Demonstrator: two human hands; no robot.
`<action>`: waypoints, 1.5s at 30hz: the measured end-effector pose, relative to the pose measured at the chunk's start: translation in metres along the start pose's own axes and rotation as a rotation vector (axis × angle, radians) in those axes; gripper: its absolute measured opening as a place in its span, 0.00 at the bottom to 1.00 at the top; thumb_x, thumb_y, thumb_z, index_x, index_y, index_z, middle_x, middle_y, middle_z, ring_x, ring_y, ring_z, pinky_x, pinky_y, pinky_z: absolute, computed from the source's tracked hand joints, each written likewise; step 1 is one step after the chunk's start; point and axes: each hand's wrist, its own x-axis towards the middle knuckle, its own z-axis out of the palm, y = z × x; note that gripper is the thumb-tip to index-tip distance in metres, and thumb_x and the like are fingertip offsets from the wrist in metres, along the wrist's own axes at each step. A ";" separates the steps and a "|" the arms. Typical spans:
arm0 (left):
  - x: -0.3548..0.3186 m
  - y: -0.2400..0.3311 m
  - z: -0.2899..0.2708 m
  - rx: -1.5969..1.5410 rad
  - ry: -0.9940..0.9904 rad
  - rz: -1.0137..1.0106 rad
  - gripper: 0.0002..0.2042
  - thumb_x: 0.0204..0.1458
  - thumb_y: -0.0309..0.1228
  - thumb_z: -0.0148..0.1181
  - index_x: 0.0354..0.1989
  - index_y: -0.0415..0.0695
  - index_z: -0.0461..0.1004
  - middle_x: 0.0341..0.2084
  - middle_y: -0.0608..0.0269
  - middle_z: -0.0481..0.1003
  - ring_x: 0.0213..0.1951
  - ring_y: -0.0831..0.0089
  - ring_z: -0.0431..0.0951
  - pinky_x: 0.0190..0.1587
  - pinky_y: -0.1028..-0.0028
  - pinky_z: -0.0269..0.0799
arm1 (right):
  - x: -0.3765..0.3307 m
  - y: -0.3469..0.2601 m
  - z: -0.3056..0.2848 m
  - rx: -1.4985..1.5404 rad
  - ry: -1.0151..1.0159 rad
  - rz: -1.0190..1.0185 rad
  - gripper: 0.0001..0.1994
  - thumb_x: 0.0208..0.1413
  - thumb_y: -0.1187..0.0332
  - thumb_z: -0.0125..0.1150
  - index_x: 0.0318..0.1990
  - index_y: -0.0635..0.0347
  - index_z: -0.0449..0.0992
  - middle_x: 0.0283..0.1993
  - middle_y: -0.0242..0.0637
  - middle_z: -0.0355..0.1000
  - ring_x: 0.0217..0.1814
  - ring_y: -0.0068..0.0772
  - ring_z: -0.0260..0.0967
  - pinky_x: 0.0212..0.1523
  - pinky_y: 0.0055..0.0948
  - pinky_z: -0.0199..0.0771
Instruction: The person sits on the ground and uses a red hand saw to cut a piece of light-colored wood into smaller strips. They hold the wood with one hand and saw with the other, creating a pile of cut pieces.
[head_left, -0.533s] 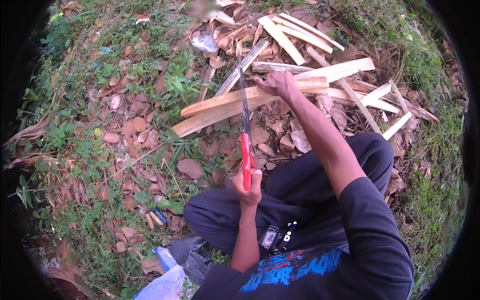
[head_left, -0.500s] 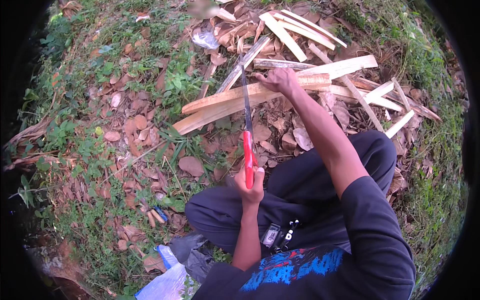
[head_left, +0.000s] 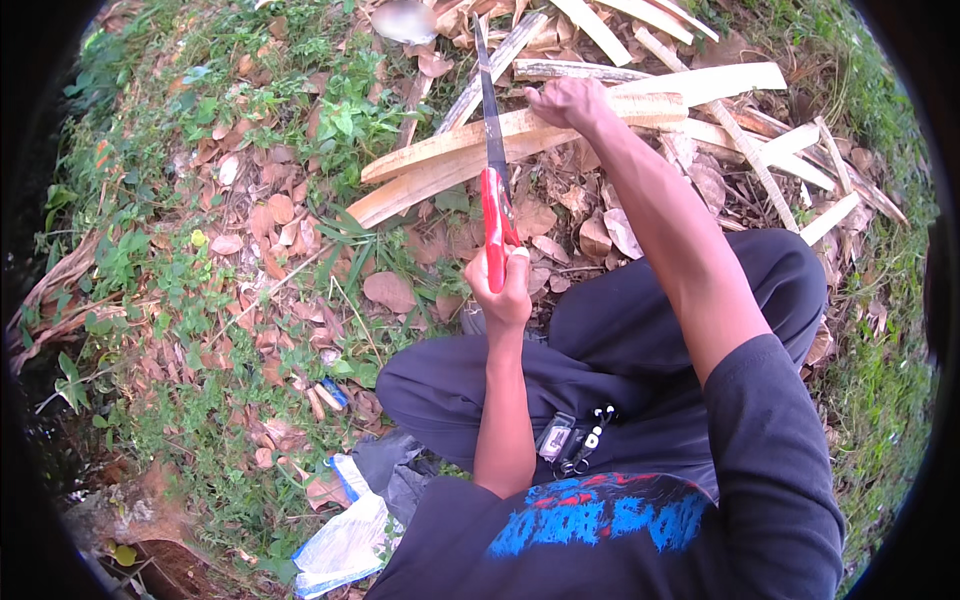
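Dry leaves and grass cover the ground at left. The left hand is closed around the red handle of a saw, blade pointing away. The right hand grips the pale split-wood slat among scattered slats.

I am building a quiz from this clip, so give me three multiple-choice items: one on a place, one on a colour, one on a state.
1. Where does the right hand rest?
A. on the long pale wood strip
B. on the knee
C. on the plastic bag

2. What colour is the handle of the knife?
A. blue
B. red
C. yellow

3. How does the left hand hold the knife?
A. blade pointing away, over the strip
B. blade pointing at the body
C. lying flat on the ground

Answers: 1 A, fingers grip the strip. 2 B, handle is bright red. 3 A, blade runs forward across the wood.
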 end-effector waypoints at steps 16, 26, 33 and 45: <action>-0.093 -0.015 -0.012 -0.021 0.072 -0.010 0.05 0.49 0.24 0.57 0.25 0.35 0.72 0.15 0.66 0.69 0.20 0.81 0.68 0.28 0.77 0.65 | 0.002 0.012 -0.017 -0.035 -0.173 0.080 0.24 0.68 0.52 0.26 0.37 0.48 0.75 0.46 0.39 0.76 0.47 0.35 0.75 0.51 0.52 0.69; -0.066 -0.031 -0.006 0.125 0.013 0.069 0.03 0.55 0.21 0.51 0.36 0.36 0.65 0.17 0.65 0.63 0.15 0.80 0.62 0.18 0.78 0.60 | -0.006 0.006 -0.020 -0.048 -0.107 0.031 0.25 0.68 0.53 0.30 0.38 0.49 0.79 0.41 0.35 0.78 0.41 0.34 0.77 0.44 0.51 0.73; -0.010 -0.036 0.012 0.198 0.214 0.206 0.08 0.53 0.27 0.59 0.25 0.37 0.69 0.16 0.70 0.66 0.19 0.83 0.66 0.23 0.79 0.60 | -0.010 -0.002 -0.014 -0.014 -0.115 0.077 0.26 0.66 0.49 0.30 0.34 0.47 0.79 0.39 0.33 0.78 0.42 0.30 0.76 0.45 0.46 0.73; -0.041 -0.039 0.016 0.086 0.068 0.101 0.04 0.52 0.22 0.52 0.32 0.39 0.63 0.21 0.63 0.67 0.16 0.82 0.61 0.19 0.79 0.55 | 0.018 0.006 -0.004 0.104 -0.088 0.063 0.32 0.67 0.43 0.26 0.49 0.50 0.79 0.53 0.42 0.76 0.54 0.38 0.75 0.59 0.46 0.69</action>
